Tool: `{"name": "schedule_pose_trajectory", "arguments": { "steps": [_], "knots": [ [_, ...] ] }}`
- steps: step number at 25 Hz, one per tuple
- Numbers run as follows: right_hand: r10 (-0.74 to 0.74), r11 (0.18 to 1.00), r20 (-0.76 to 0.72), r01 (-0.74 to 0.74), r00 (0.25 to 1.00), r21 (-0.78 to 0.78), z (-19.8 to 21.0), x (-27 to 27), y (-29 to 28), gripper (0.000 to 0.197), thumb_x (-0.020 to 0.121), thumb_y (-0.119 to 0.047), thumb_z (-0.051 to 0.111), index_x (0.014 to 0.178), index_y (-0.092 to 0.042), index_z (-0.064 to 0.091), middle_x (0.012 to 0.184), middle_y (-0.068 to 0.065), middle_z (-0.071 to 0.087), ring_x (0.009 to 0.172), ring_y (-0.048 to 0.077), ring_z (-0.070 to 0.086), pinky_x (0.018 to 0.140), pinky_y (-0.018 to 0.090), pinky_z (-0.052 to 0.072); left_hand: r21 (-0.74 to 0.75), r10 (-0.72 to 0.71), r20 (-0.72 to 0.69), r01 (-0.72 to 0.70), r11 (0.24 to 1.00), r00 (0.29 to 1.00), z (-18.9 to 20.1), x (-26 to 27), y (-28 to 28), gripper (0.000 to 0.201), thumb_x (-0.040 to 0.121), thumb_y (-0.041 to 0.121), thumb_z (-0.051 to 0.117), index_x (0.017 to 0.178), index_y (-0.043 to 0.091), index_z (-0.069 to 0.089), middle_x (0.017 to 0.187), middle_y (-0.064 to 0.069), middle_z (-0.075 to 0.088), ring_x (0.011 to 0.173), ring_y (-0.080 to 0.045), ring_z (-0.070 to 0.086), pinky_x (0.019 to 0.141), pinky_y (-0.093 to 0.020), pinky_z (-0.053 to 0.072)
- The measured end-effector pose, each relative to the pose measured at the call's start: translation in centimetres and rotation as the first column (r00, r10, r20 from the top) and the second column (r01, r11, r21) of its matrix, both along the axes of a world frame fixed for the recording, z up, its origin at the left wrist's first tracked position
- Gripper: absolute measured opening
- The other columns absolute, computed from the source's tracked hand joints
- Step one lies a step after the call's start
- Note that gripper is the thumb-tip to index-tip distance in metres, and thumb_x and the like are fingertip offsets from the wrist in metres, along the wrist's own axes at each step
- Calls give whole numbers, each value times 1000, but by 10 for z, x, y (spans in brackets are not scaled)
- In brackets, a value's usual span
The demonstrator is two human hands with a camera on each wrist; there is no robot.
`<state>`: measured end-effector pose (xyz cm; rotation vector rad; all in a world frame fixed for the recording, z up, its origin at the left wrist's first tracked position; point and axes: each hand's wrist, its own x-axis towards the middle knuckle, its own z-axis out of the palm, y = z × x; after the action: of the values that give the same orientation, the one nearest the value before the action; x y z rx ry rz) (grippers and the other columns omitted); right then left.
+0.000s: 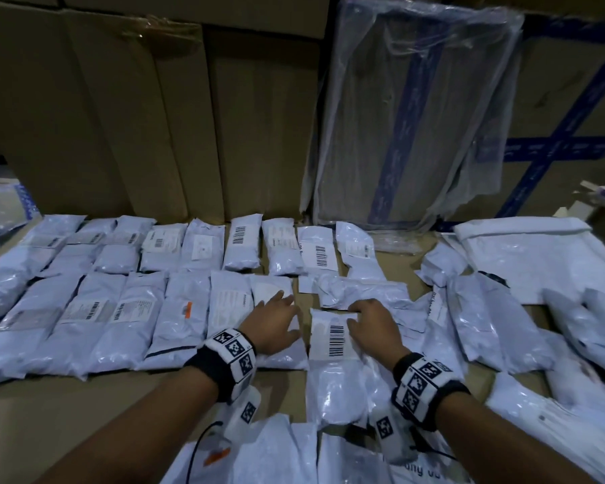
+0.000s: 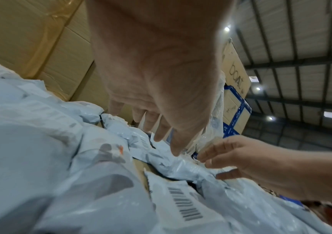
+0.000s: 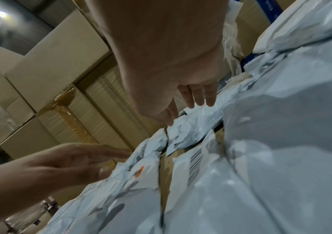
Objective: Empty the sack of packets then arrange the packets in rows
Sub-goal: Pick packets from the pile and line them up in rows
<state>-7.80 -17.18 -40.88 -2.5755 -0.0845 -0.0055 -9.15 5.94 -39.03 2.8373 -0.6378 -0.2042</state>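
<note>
Pale grey plastic packets lie in two rows on a cardboard surface [image 1: 283, 386]. My left hand [image 1: 276, 323] rests flat, fingers straight, on the last packet of the near row [image 1: 280, 354]. My right hand [image 1: 371, 326] lies with straight fingers over a packet with a barcode label [image 1: 332, 337], just right of that row's end. A crumpled packet [image 1: 360, 289] lies beyond the right hand. In the left wrist view the left hand [image 2: 161, 126] hovers over packets and the right hand [image 2: 251, 161] shows. The right wrist view shows the right hand [image 3: 191, 98] and left hand [image 3: 71, 159].
Loose packets [image 1: 496, 330] are heaped at the right, and more [image 1: 294, 455] lie near my body. A flat white sack [image 1: 538, 253] lies at the back right. Tall cardboard boxes [image 1: 137, 117] and a plastic-wrapped box [image 1: 409, 117] wall off the back.
</note>
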Motion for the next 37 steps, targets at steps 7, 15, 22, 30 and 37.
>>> {"name": "schedule_pose_trajectory", "arguments": {
  "steps": [7, 15, 22, 30, 37],
  "knots": [
    [113, 979, -46, -119, 993, -164, -1, 35, -65, 54, 77, -38, 53, 126, -16, 56, 133, 14, 52, 127, 32, 44, 99, 40, 43, -229, 147, -89, -164, 960, 985, 2, 17, -78, 41, 92, 34, 57, 125, 10, 57, 129, -11, 55, 122, -27, 50, 102, -35, 38],
    [332, 862, -292, -414, 897, -291, -39, 45, -120, 72, 79, -28, 66, 144, -27, 35, 151, 6, 33, 135, 29, 37, 105, 44, 40, -107, 228, -98, -238, 965, 969, -20, 75, -144, 71, 93, 24, 55, 152, 15, 17, 161, -10, 11, 148, -26, 13, 120, -40, 17],
    [340, 933, -92, -348, 936, -94, -17, 56, -141, 59, 87, -33, 61, 140, -19, 41, 138, 8, 47, 127, 28, 46, 100, 37, 43, 322, 354, 13, -339, 884, 935, -40, 95, -186, 71, 85, 52, 58, 141, 17, 33, 133, -12, 44, 127, -36, 30, 99, -52, 33],
    [466, 862, -113, -479, 878, -166, -21, 43, -154, 60, 81, -6, 50, 139, -19, 42, 138, 5, 47, 126, 28, 42, 97, 38, 44, 58, 339, 26, -340, 939, 940, -48, 23, -208, 42, 84, 35, 57, 122, 19, 53, 117, -8, 52, 116, -30, 43, 91, -41, 38],
    [374, 905, -173, -400, 911, -148, -13, 5, -166, 59, 86, -7, 47, 141, -23, 38, 133, 7, 44, 120, 27, 47, 92, 35, 44, -5, 311, 113, -313, 950, 944, -44, -19, -223, 34, 85, 38, 54, 116, 25, 59, 111, 0, 56, 112, -23, 45, 92, -40, 32]
  ]
}}
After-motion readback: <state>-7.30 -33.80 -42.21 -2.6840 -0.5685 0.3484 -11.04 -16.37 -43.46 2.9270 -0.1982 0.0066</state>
